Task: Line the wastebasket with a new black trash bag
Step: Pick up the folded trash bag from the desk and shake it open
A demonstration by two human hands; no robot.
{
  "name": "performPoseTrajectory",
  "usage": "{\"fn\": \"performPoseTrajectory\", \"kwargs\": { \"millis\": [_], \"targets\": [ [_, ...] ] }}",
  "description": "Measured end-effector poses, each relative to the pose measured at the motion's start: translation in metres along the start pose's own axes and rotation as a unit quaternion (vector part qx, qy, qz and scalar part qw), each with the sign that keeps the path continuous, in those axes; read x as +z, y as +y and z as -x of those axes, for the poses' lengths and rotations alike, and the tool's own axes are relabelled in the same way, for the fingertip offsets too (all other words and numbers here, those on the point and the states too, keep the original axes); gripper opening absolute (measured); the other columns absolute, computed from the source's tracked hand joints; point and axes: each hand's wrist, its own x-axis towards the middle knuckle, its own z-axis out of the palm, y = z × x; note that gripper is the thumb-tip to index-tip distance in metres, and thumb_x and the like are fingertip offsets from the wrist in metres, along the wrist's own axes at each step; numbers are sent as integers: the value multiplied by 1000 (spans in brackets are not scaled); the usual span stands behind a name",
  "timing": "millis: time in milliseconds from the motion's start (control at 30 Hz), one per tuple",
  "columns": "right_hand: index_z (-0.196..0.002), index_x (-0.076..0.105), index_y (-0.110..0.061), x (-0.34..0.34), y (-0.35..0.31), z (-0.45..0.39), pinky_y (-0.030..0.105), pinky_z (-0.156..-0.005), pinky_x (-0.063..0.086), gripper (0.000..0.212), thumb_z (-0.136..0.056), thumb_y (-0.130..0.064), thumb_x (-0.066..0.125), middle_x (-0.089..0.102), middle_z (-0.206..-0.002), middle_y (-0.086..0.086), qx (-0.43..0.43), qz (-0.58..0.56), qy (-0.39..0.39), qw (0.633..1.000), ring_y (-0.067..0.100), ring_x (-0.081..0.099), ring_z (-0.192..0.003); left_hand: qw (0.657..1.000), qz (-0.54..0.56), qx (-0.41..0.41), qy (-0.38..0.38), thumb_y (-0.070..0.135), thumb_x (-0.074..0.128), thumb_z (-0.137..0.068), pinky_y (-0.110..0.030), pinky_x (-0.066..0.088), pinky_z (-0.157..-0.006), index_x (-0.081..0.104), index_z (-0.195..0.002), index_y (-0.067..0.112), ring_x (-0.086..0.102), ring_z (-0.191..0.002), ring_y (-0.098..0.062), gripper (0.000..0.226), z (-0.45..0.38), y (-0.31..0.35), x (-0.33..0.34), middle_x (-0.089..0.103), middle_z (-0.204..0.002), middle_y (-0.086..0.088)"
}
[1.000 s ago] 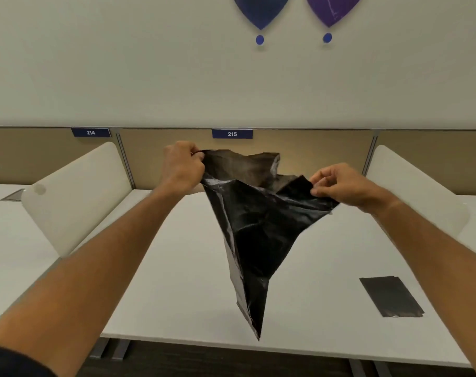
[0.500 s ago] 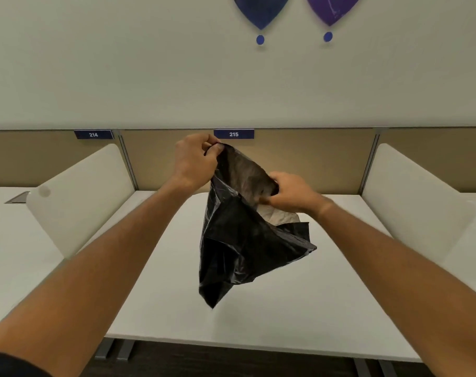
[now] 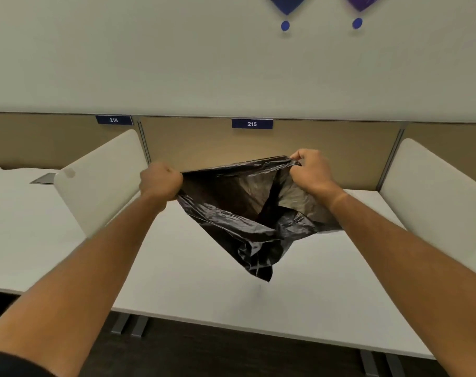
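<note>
Black trash bag (image 3: 242, 213) is in the air over the white desk (image 3: 193, 281), mouth pulled open, bottom corner hanging clear of the top. I see left hand (image 3: 160, 182) fisted on the left rim, right hand (image 3: 310, 171) grip pinching the right rim. Label 215 (image 3: 252, 123) behind.

left blue plate (image 3: 113, 120): "214" | middle blue plate (image 3: 252, 123): "215"
</note>
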Motion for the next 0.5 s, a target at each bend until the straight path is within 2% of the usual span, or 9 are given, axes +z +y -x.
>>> {"fn": "performPoseTrajectory", "kwargs": {
  "millis": [67,167,233,333,433,500],
  "targets": [
    [-74,61,-26,4,-4,9,24,-54,41,22,-77,-6,55,62,-69,-4,-14,-21,-27,999,14,56,-59,965,212,-151,-14,3,44,-88,-40,58,-67,53,-107,3,64,-93,-33,21,-6,-9,-3,60,-109,-20],
    [-67,60,-22,14,-12,20,23,-50,38,20,-77,-5,55,60,-63,-4,-31,-31,-54,998,10,51,-55,940,277,-199,23,0,40,-86,-39,56,-78,52,-114,4,62,-97,-30,31,-10,-20,-5,59,-119,-21],
    [-64,59,-17,23,-18,28,24,-50,36,18,-78,-7,54,56,-60,-3,-38,-25,-98,994,10,47,-54,937,277,-206,56,-2,41,-85,-31,51,-77,55,-120,1,59,-95,-27,38,-11,-28,-9,57,-125,-23],
    [-54,49,-17,39,-23,40,22,-41,29,23,-76,-11,50,43,-50,-6,-26,-36,-121,992,5,35,-43,948,237,-191,92,-1,46,-88,-32,56,-77,61,-116,1,61,-94,-28,32,-9,-43,-13,61,-118,-18],
    [-51,43,-20,55,-26,50,24,-41,23,27,-77,-15,49,36,-47,-10,1,-67,-112,991,5,28,-40,979,134,-106,115,2,51,-89,-35,56,-78,62,-112,11,59,-94,-26,27,5,-59,-21,61,-115,-11],
    [-56,51,-17,66,-28,56,25,-43,24,23,-79,-16,49,39,-48,-9,25,-74,-118,990,9,31,-43,990,51,-41,127,11,54,-92,-38,55,-84,60,-112,15,60,-96,-27,21,15,-71,-31,63,-114,-11]
  ]
}}
